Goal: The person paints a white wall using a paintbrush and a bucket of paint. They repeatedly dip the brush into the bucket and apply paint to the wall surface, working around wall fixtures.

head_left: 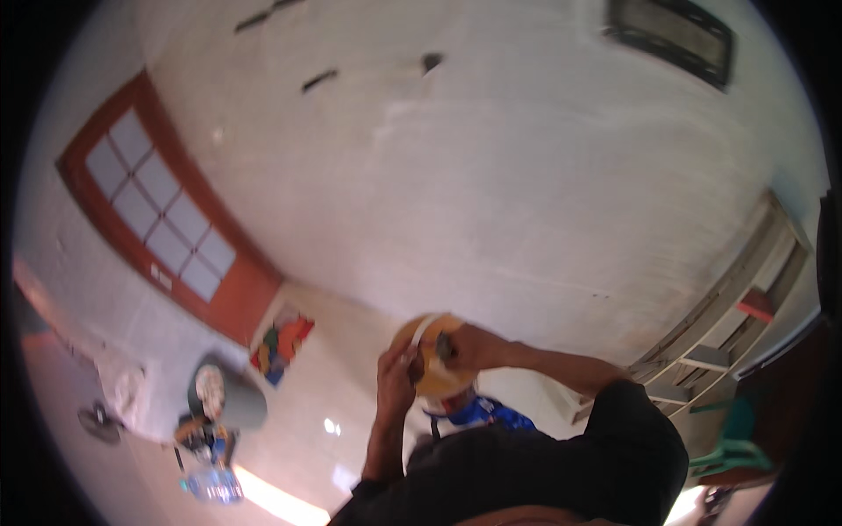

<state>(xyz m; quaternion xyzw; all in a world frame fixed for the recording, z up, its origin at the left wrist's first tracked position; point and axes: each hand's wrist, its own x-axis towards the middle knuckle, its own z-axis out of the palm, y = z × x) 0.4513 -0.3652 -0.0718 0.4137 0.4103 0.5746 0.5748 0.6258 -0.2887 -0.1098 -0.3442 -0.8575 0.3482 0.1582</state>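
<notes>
In front of my dark shirt is a round yellow container top point(431, 378), crossed by a white strip point(426, 327). Whether it is a lid or an open bucket cannot be made out. My left hand point(396, 378) is at its left side, with the fingers bent near the strip. Something dark shows by those fingers, too blurred to name. Over the right part of the yellow top, my right hand point(470, 348) grips a small dark grey object point(446, 344). Below the yellow top, a blue printed bag or wrapper point(487, 413) is partly hidden by my body.
A pale wall point(500, 197) rises ahead, with a brown glazed door point(256, 296) at left. A wooden ladder point(707, 358) leans at right near a green plastic chair point(733, 454). At left are colourful cloths point(283, 345), a grey bin point(247, 401) and a large clear bottle point(214, 485).
</notes>
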